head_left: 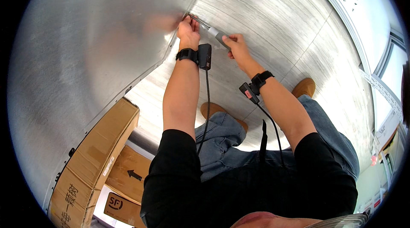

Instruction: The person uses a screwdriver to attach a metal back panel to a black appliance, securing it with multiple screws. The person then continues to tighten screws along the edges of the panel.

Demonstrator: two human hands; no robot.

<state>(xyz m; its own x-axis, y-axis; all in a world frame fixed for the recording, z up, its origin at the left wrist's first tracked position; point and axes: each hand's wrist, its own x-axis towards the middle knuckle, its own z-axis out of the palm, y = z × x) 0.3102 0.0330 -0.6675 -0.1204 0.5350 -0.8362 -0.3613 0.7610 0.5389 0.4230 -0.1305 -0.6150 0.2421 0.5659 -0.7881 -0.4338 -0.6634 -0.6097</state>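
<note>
Our right hand (pixel 240 49) closes around a grey screwdriver (pixel 218 37); our left hand (pixel 189 31) curls near its tip beside a metal panel (pixel 106 44), its hold unclear.

brown to our left, white to our right

we see a long cardboard box (pixel 96 151) at lower left, a second box (pixel 119 164) bearing a black arrow (pixel 135 174) beside it, and a smaller brown carton (pixel 121 211). pale wood-grain floor (pixel 273 23) reaches a white panel (pixel 363 10).

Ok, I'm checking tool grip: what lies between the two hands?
In the head view, the screwdriver, reaching from the right hand toward the left hand.
</note>
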